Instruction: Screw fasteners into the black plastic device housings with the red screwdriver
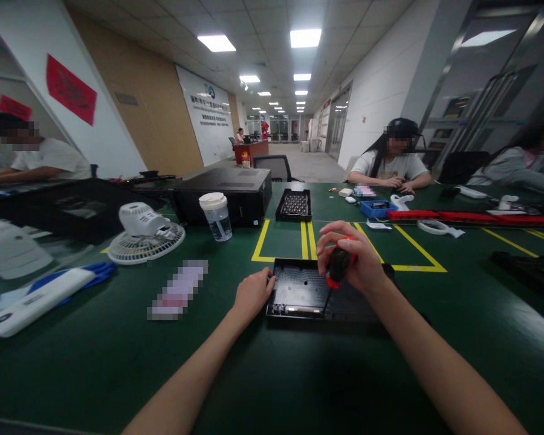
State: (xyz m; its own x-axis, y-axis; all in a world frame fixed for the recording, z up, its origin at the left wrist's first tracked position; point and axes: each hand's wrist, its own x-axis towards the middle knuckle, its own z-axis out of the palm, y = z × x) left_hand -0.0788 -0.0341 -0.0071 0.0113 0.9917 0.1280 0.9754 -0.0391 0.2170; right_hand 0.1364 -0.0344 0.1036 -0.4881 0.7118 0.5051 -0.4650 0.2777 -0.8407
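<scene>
A shiny black rectangular panel [294, 290] lies flat on the table in front of me, with a small hole and a pale strip along its near side. My left hand [255, 292] is closed on the panel's left edge, thumb and fingers curled at the rim. Above the panel, my right hand [360, 257] grips a red-and-black screwdriver [340, 266]. The screwdriver's shaft slants down to the panel near the pale strip; whether its tip touches a screw cannot be made out. My right hand and forearm hide part of the panel's right side.
Beyond the panel, yellow tape lines [308, 238] mark the green table [236, 380]. A black tray of small parts [294, 205], a lidded cup [216, 216] and a large black case [236, 187] stand farther back. A white fan [145, 235] lies left. People sit at both sides.
</scene>
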